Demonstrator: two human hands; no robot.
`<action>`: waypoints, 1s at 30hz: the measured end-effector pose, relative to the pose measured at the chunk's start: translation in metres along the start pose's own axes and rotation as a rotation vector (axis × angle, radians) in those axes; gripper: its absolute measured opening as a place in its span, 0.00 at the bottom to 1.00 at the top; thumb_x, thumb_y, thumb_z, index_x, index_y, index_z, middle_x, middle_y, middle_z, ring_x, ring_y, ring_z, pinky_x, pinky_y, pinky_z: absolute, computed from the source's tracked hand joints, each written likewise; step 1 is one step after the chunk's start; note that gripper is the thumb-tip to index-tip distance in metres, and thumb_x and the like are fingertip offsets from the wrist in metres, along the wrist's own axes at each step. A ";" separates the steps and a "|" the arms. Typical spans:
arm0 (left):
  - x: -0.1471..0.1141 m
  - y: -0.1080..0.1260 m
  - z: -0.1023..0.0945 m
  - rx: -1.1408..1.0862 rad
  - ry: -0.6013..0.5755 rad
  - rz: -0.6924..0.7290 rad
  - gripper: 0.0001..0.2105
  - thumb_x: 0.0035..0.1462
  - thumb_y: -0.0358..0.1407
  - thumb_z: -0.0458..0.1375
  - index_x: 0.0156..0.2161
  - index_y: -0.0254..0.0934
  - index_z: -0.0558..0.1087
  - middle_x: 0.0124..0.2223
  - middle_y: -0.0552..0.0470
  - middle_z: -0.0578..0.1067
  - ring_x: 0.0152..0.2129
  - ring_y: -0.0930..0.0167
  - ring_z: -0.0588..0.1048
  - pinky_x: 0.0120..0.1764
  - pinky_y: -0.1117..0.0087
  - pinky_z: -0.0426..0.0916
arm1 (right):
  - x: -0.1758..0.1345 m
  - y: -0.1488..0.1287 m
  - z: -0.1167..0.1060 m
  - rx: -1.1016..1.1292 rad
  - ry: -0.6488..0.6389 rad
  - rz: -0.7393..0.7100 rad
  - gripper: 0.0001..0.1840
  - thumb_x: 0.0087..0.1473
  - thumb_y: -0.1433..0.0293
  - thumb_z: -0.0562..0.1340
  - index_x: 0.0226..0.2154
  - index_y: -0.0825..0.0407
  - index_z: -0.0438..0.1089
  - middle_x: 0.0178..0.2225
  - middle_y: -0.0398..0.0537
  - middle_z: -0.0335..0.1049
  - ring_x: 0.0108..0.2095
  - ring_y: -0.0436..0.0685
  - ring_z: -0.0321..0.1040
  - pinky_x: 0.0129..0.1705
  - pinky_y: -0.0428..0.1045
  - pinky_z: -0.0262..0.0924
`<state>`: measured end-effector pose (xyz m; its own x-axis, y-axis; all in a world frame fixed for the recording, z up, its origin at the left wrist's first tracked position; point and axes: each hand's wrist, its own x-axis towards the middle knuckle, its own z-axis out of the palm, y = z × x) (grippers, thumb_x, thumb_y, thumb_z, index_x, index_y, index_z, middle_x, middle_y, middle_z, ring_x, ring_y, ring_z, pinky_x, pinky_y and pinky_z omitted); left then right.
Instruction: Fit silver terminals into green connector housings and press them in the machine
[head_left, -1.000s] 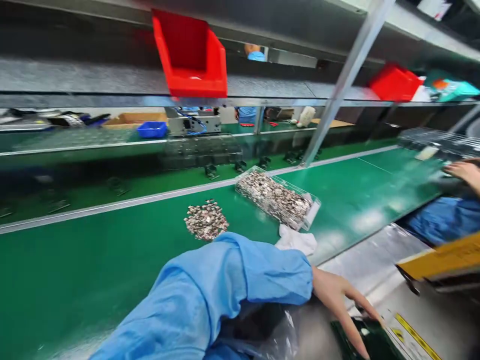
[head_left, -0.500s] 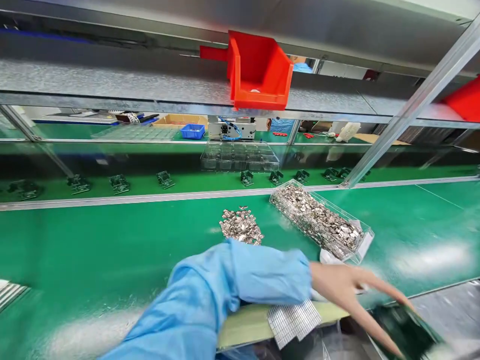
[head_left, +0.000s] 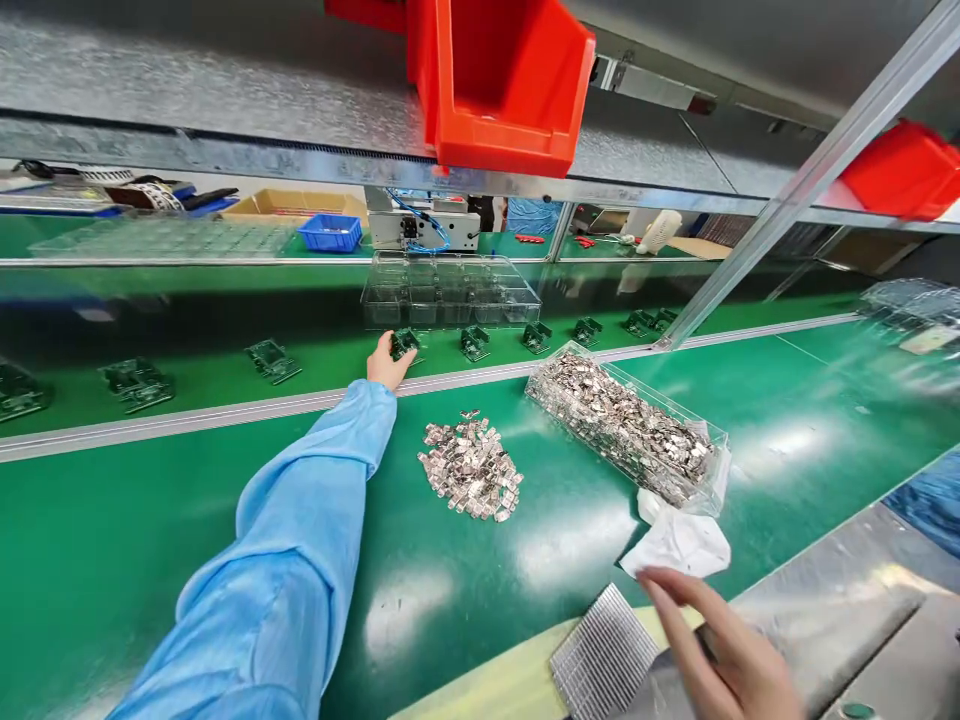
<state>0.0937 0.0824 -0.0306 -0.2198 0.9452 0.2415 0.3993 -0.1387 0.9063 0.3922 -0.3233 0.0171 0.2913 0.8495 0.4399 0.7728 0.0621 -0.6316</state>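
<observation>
My left hand, in a blue sleeve, reaches to the far green strip and has its fingers closed on a small green circuit board. At the lower right my right hand is bare and slightly blurred. Its thumb and forefinger meet at the tips in a pinch; anything between them is too small to make out. Just beyond those fingertips lies a crumpled white cloth or paper. A ridged silvery sheet rests left of this hand. Small metal pieces form a pile mid-table.
A clear plastic box full of metal pieces stands right of the pile. More circuit boards line the far strip, before a clear compartment tray. Overhead, a red bin juts from the metal shelf. A slanted post rises at right.
My left hand has swung from the lower right to the far strip. A circuit board is there in a former gap in the row. The dark green board at lower right has gone; my right hand shows.
</observation>
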 end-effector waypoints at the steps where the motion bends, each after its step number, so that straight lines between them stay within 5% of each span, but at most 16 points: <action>1: 0.004 -0.005 0.005 0.016 -0.006 0.000 0.34 0.48 0.35 0.66 0.60 0.31 0.62 0.56 0.34 0.72 0.55 0.55 0.70 0.56 0.55 0.64 | 0.018 -0.002 0.017 0.021 -0.082 -0.021 0.15 0.58 0.56 0.60 0.36 0.48 0.76 0.36 0.48 0.77 0.35 0.58 0.75 0.37 0.49 0.70; 4: 0.001 -0.011 0.010 0.036 -0.006 0.044 0.37 0.48 0.38 0.66 0.62 0.32 0.59 0.59 0.34 0.69 0.56 0.55 0.69 0.57 0.57 0.64 | 0.080 -0.007 0.074 0.045 -0.291 -0.007 0.14 0.60 0.60 0.57 0.34 0.49 0.75 0.33 0.48 0.78 0.34 0.59 0.75 0.35 0.50 0.70; 6: -0.009 -0.015 -0.004 0.033 0.016 0.091 0.35 0.49 0.39 0.65 0.61 0.34 0.59 0.61 0.37 0.66 0.58 0.59 0.67 0.56 0.63 0.65 | 0.120 -0.007 0.113 -0.034 -0.442 0.010 0.13 0.59 0.65 0.56 0.34 0.50 0.76 0.31 0.47 0.78 0.32 0.58 0.75 0.34 0.50 0.69; 10: -0.028 -0.048 -0.080 0.148 0.267 0.215 0.22 0.50 0.37 0.63 0.51 0.35 0.68 0.54 0.42 0.69 0.54 0.60 0.68 0.53 0.61 0.67 | 0.180 -0.003 0.174 -0.132 -0.529 -0.031 0.12 0.55 0.73 0.58 0.39 0.51 0.76 0.33 0.49 0.76 0.33 0.58 0.74 0.38 0.51 0.68; 13: -0.027 -0.088 -0.152 0.338 0.536 0.240 0.23 0.42 0.34 0.68 0.46 0.34 0.68 0.48 0.43 0.69 0.48 0.58 0.70 0.50 0.56 0.69 | 0.202 -0.004 0.195 -0.190 -0.630 -0.119 0.12 0.50 0.78 0.61 0.36 0.51 0.77 0.37 0.50 0.74 0.34 0.56 0.73 0.39 0.49 0.66; 16: -0.017 -0.117 -0.197 0.423 0.563 0.141 0.39 0.33 0.33 0.73 0.53 0.29 0.63 0.53 0.38 0.66 0.49 0.54 0.70 0.52 0.51 0.68 | 0.211 -0.008 0.201 -0.240 -0.726 -0.208 0.10 0.50 0.79 0.61 0.29 0.51 0.76 0.37 0.49 0.73 0.34 0.55 0.71 0.40 0.48 0.64; 20: -0.004 -0.116 -0.201 0.490 0.310 0.006 0.53 0.35 0.40 0.73 0.64 0.28 0.51 0.62 0.32 0.59 0.58 0.51 0.64 0.60 0.52 0.60 | 0.218 -0.009 0.202 -0.303 -0.779 -0.290 0.09 0.48 0.79 0.61 0.23 0.51 0.71 0.30 0.48 0.71 0.30 0.55 0.69 0.35 0.48 0.61; 25: 0.016 -0.100 -0.188 0.470 0.185 -0.135 0.56 0.35 0.44 0.72 0.66 0.33 0.47 0.67 0.33 0.56 0.63 0.48 0.57 0.62 0.49 0.56 | 0.220 -0.005 0.194 -0.350 -0.739 -0.302 0.08 0.46 0.79 0.58 0.24 0.50 0.67 0.21 0.44 0.68 0.23 0.56 0.67 0.26 0.48 0.57; 30: 0.025 -0.090 -0.193 0.314 0.145 -0.122 0.42 0.33 0.39 0.73 0.57 0.36 0.64 0.54 0.37 0.73 0.55 0.47 0.69 0.58 0.46 0.60 | 0.187 -0.017 0.134 -0.115 -0.581 -0.075 0.07 0.52 0.65 0.58 0.31 0.50 0.71 0.26 0.49 0.75 0.28 0.60 0.74 0.31 0.51 0.67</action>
<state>-0.1197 0.0618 -0.0395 -0.3980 0.8942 0.2050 0.6112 0.0918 0.7861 0.3578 -0.0952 0.0246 -0.0979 0.9944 0.0385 0.8448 0.1035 -0.5249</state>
